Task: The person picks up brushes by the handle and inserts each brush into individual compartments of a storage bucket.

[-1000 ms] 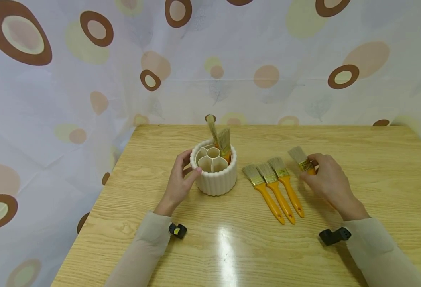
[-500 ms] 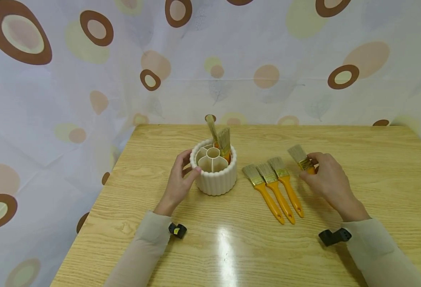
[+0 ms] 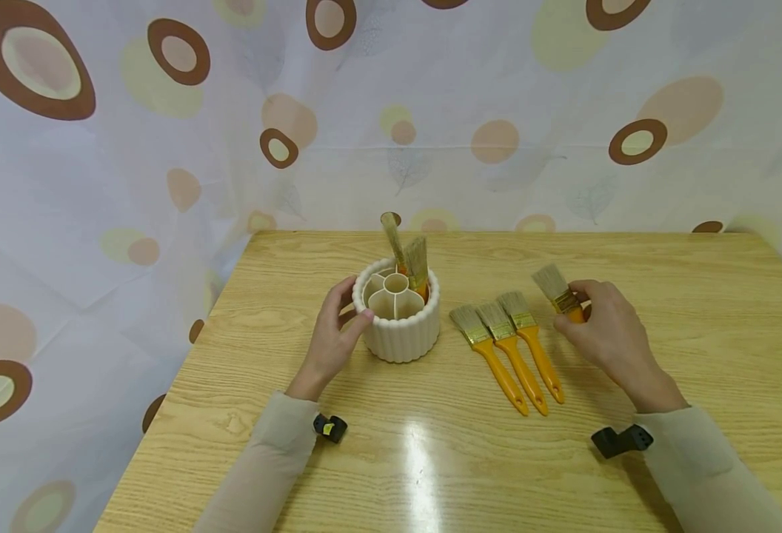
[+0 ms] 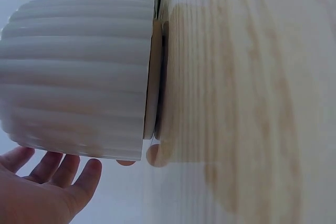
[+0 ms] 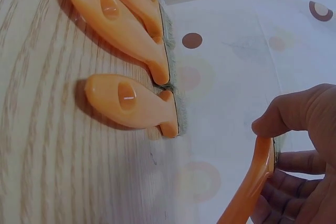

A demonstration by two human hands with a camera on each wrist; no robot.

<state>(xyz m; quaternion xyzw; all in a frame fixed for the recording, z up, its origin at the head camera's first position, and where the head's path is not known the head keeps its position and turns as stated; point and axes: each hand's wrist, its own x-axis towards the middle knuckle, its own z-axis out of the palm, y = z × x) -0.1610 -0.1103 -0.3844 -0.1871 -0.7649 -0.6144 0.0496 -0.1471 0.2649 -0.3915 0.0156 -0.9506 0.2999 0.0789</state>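
Observation:
In the head view, a white fluted round holder [image 3: 400, 339] with inner compartments stands on the table. Two paintbrushes lean in its far right part, bristles up: one brush [image 3: 418, 259] nearer, another brush [image 3: 393, 235] behind. My left hand [image 3: 331, 333] holds the holder's left side, thumb at the near rim, fingers around the side. In the left wrist view its fingertips meet the ribbed wall. My right hand [image 3: 611, 337] pinches a paintbrush [image 3: 560, 289] with an orange handle between thumb and fingers, bristles pointing up and left. The right wrist view shows its orange handle [image 5: 252, 182] hanging below the thumb.
Three more paintbrushes lie side by side between holder and right hand: a left one [image 3: 491, 359], a middle one [image 3: 514, 355] and a right one [image 3: 533, 344]. The wooden table [image 3: 364, 466] ends at a patterned cloth [image 3: 458, 185] behind and on the left.
My right hand has shifted the held paintbrush slightly up and away, its bristle end moving a little toward the far side. The left hand and the holder have stayed in place.

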